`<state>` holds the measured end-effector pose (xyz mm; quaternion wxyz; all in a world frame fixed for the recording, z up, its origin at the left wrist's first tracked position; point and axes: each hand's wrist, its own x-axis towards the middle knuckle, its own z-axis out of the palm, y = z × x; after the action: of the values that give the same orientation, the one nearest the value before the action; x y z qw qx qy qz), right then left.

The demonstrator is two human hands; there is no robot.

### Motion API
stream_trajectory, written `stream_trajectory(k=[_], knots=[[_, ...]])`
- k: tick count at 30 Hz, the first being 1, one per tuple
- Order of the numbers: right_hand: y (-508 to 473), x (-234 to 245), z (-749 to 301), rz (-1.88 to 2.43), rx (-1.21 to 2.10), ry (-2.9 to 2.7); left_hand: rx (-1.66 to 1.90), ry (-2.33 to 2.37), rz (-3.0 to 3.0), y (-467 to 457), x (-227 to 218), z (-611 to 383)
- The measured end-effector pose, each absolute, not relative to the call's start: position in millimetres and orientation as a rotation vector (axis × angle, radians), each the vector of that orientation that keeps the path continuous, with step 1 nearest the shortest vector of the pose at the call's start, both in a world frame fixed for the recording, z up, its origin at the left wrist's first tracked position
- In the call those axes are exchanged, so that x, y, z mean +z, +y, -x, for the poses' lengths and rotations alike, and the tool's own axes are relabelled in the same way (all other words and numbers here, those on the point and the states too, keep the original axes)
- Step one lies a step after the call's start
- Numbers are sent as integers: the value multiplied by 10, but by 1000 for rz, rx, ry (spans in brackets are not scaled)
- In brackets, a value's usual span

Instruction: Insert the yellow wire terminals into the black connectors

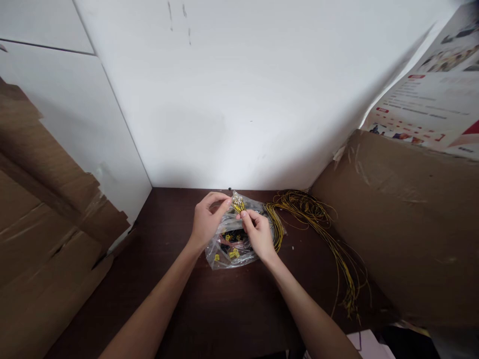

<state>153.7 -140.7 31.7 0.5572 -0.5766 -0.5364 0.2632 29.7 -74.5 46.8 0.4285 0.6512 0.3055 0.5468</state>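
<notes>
Over the clear bag [224,263], yellow-black wires [240,207] are pinched by the right hand [257,232]; beside their pale ends [236,199] the left hand [208,217] is held, its grip unclear. If tugged, they could be snagged by the loose coil [303,205] right of the bag.

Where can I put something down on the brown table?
Bare table shows between the left cardboard and left hand, and below the bag, between the arms. It's crowded right of the bag, where wires sprawl beside the right cardboard.
</notes>
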Motion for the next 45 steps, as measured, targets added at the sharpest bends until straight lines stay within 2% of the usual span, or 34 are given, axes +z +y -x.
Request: stream_trajectory(k=[21,32,45], knots=[[-1408,335,-1549,1352,605,-1248,1355,781,-1621,-752,471,-296],[-1417,320,-1546,1330,626,-1303,1356,811,-2007,-797,537,-248],[-1419,290,-1534,1276,728,-1322,1345,812,-2130,-773,517,-247]])
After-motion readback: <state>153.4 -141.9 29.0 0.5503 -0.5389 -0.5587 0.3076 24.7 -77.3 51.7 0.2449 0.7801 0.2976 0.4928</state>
